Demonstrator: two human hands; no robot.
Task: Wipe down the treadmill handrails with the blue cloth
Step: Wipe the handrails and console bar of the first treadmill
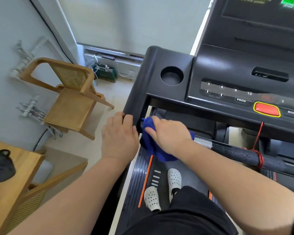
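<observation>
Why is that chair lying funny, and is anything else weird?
The tan wooden cane-backed chair looks tipped against the grey wall. A red cord is wound untidily around the black treadmill handrail bar. Nothing looks spilled or broken.

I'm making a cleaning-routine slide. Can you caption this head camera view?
Right hand presses a blue cloth onto the treadmill handrail while the left hand grips the side rail.
</observation>
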